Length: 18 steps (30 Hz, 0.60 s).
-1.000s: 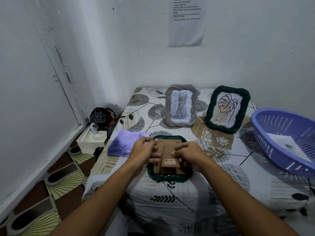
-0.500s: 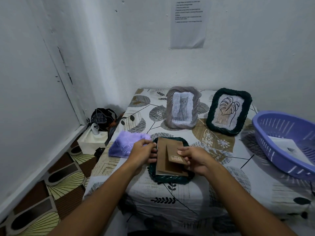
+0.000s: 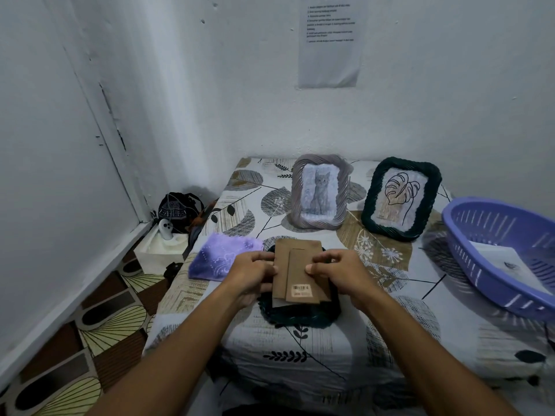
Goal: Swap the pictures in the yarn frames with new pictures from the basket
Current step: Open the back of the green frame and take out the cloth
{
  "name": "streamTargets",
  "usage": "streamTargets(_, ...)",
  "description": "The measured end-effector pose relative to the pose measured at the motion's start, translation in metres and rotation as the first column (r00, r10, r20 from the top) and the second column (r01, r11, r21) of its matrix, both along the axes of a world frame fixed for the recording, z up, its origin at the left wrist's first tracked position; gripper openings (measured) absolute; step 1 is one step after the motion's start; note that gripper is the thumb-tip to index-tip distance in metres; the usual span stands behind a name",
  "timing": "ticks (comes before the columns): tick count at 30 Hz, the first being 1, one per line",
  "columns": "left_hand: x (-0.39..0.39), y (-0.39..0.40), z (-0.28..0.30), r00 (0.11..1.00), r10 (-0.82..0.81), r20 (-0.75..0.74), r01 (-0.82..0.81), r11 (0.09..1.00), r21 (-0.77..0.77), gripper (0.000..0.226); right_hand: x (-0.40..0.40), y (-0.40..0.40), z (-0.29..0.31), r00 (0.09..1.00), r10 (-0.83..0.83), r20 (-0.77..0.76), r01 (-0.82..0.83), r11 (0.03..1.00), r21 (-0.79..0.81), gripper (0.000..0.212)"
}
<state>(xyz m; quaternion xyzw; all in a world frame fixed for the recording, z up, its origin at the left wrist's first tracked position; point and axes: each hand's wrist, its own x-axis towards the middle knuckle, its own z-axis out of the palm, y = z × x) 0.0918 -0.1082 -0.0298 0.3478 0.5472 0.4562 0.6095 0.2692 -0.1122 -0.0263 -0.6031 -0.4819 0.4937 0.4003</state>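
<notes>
I see the leaf-print surface [image 3: 300, 340], then the purple basket [image 3: 480, 265] with a picture well right of my fingers. The dark green frame [image 3: 300, 315] lies face down under both hands; the left hand [image 3: 252, 273] grips its brown backing board [image 3: 282, 265], the right hand [image 3: 342, 274] pinches the stand flap [image 3: 300, 283].

A purple cloth [image 3: 223, 259] on my leaf-print tablecloth [image 3: 300, 349], a printed sheet [image 3: 329, 40] taped on the wall ahead, a black bag [image 3: 177, 209] on the floor beside my table
</notes>
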Motion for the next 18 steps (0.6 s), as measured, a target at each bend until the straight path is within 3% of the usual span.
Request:
streamTargets(3,0.001,-0.001,0.001,1.000,0.000,0.028,0.000,1.000,0.004,0.029,0.001,-0.001,0.000,1.000,-0.009,0.007,0.009,0.999,0.052,0.033)
streamTargets(10,0.008,-0.004,-0.004,1.000,-0.020,0.002,0.020,1.000,-0.006,0.032,0.009,-0.002,-0.001,0.996,0.009,-0.087,-0.014,0.998,-0.056,0.035)
streamTargets(18,0.015,-0.010,-0.005,0.984,-0.083,-0.154,0.089,0.996,0.031,0.024,0.015,-0.001,0.000,0.989,0.000,-0.149,-0.013,0.996,-0.085,0.034)
